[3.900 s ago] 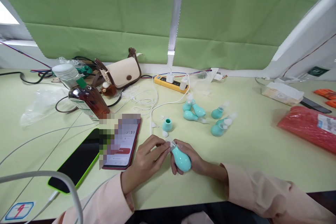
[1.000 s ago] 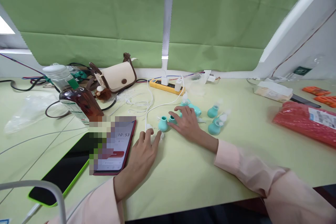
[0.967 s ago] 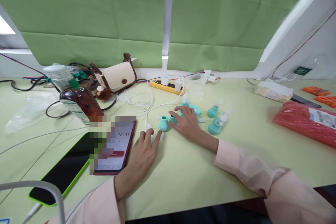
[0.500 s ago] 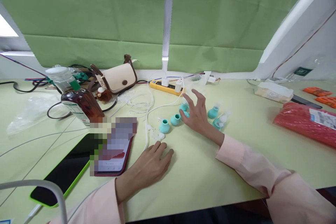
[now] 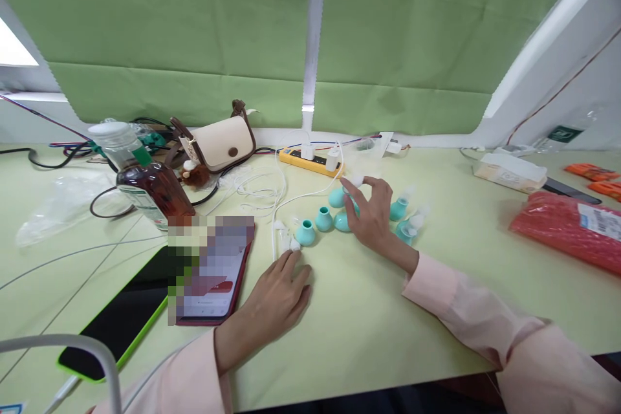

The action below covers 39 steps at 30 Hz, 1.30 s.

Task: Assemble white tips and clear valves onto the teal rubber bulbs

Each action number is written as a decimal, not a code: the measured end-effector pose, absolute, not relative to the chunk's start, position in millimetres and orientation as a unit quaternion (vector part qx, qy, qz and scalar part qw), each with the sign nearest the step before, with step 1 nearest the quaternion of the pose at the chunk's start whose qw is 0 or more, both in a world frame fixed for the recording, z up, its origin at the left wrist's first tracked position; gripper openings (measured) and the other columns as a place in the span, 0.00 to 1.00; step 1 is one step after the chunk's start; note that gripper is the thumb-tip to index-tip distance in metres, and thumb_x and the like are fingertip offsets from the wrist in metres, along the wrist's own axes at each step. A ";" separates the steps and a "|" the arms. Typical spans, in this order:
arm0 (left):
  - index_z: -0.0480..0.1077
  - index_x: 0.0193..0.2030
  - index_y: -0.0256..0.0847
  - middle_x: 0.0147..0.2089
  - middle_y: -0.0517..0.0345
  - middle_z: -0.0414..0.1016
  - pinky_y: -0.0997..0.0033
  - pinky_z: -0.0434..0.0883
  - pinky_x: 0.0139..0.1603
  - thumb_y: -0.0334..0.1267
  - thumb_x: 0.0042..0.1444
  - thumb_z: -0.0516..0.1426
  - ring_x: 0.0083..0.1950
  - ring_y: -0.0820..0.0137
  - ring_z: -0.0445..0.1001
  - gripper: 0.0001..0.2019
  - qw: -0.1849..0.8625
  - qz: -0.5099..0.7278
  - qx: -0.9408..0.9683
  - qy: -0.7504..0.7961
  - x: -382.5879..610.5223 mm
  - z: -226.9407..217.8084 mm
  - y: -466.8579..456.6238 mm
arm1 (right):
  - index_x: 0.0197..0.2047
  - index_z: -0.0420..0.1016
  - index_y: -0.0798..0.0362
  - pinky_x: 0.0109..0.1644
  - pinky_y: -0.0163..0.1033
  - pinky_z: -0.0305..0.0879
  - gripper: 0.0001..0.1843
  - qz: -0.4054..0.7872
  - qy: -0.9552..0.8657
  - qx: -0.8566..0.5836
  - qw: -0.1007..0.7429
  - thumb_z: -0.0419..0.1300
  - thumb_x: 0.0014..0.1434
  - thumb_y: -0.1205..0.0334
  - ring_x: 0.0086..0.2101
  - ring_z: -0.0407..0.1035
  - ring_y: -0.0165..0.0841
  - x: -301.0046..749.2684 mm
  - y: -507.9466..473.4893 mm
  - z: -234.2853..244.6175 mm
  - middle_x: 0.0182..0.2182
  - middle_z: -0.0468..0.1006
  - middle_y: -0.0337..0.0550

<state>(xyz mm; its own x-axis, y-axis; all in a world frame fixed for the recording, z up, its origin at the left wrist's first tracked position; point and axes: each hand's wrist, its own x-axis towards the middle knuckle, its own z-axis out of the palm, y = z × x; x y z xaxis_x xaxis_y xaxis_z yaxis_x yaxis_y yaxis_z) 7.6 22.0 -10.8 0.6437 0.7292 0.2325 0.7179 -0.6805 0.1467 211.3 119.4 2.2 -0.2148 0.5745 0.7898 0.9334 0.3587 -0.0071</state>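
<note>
Several small teal rubber bulbs lie in the middle of the pale green table [image 5: 369, 330]. Two without nozzles stand at the left, one bulb [image 5: 305, 233] beside another bulb [image 5: 323, 218]. My right hand [image 5: 372, 217] reaches over the group and pinches a teal bulb by its white nozzle [image 5: 358, 179] between thumb and forefinger. Two more nozzled bulbs [image 5: 398, 209] lie just right of that hand. My left hand [image 5: 279, 291] rests flat on the table, fingers stretched towards small loose white nozzle parts [image 5: 291, 244], holding nothing.
A red-cased phone [image 5: 220, 272] and a black phone in a green case [image 5: 123, 317] lie at the left. Behind them are a brown-liquid bottle [image 5: 148, 184], a cream bag [image 5: 223, 142], white cables and a yellow power strip [image 5: 310, 160]. A red packet [image 5: 565, 229] lies right.
My right hand set down the bulb it held, spread open over the group, and now pinches another by its nozzle. My left hand let go and settled flat near the loose white parts.
</note>
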 end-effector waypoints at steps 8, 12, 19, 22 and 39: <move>0.63 0.38 0.38 0.45 0.45 0.64 0.58 0.68 0.44 0.31 0.55 0.46 0.51 0.59 0.62 0.07 -0.005 0.174 0.899 0.401 6.6 -11.7 22.4 | 0.43 0.55 0.46 0.38 0.44 0.63 0.18 -0.145 -0.803 -0.220 0.534 0.50 0.50 0.72 0.43 0.61 0.38 206.7 88.4 18.6 0.41 0.55 0.46; 0.62 0.34 0.36 0.33 0.49 0.67 0.64 0.68 0.34 0.30 0.54 0.44 0.37 0.64 0.68 0.08 0.024 0.241 0.879 0.410 1.9 -4.6 19.3 | 0.39 0.61 0.50 0.30 0.35 0.62 0.14 -0.067 -0.888 -0.195 0.411 0.47 0.48 0.73 0.37 0.64 0.32 195.0 66.3 5.2 0.40 0.63 0.46; 0.58 0.24 0.39 0.18 0.65 0.59 0.75 0.58 0.22 0.41 0.58 0.43 0.19 0.75 0.60 0.14 0.182 0.253 0.830 0.461 -2.3 3.8 12.3 | 0.37 0.58 0.53 0.23 0.32 0.57 0.10 0.064 -0.955 -0.132 0.256 0.48 0.49 0.66 0.22 0.63 0.27 183.1 43.6 -16.5 0.26 0.68 0.37; 0.59 0.22 0.38 0.19 0.62 0.62 0.74 0.59 0.26 0.36 0.61 0.38 0.21 0.75 0.61 0.18 0.173 0.236 0.865 0.407 -0.6 2.7 9.7 | 0.39 0.59 0.55 0.24 0.32 0.58 0.13 0.083 -0.932 -0.181 0.303 0.51 0.52 0.57 0.22 0.65 0.27 180.1 40.8 -19.1 0.23 0.70 0.37; 0.53 0.19 0.40 0.16 0.64 0.56 0.76 0.55 0.19 0.46 0.57 0.42 0.18 0.76 0.57 0.19 0.395 0.326 0.718 0.472 0.9 2.1 16.7 | 0.30 0.60 0.54 0.22 0.32 0.53 0.03 0.087 -0.906 -0.125 0.395 0.49 0.52 0.64 0.20 0.58 0.27 179.9 47.9 -22.9 0.18 0.64 0.37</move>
